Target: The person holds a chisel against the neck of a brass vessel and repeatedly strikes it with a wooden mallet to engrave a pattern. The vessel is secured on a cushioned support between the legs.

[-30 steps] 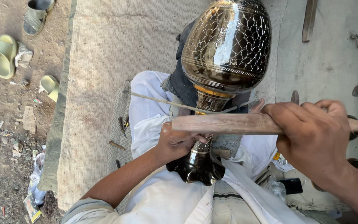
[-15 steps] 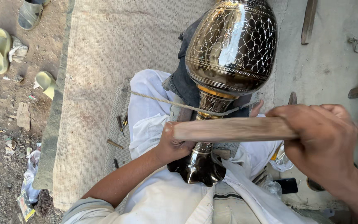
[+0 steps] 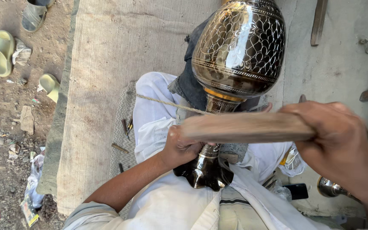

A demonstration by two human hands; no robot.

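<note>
A large dark metal vase with engraved gold leaf patterns lies across my lap, its round body pointing away and its foot toward me. My left hand grips the vase's narrow stem, partly hidden under a flat wooden stick. My right hand holds that stick by its right end, level across the stem. A thin rope runs from the left over my white-clad knee to the stem.
A burlap mat covers the ground under me. Green sandals lie on the dirt at the left. Small metal punches rest on the mat beside my leg. Another shiny metal piece and a dark phone lie at my right.
My right hand and the wooden stick have moved up closer to the camera and look larger. My left hand stays on the stem and the vase has barely shifted.
</note>
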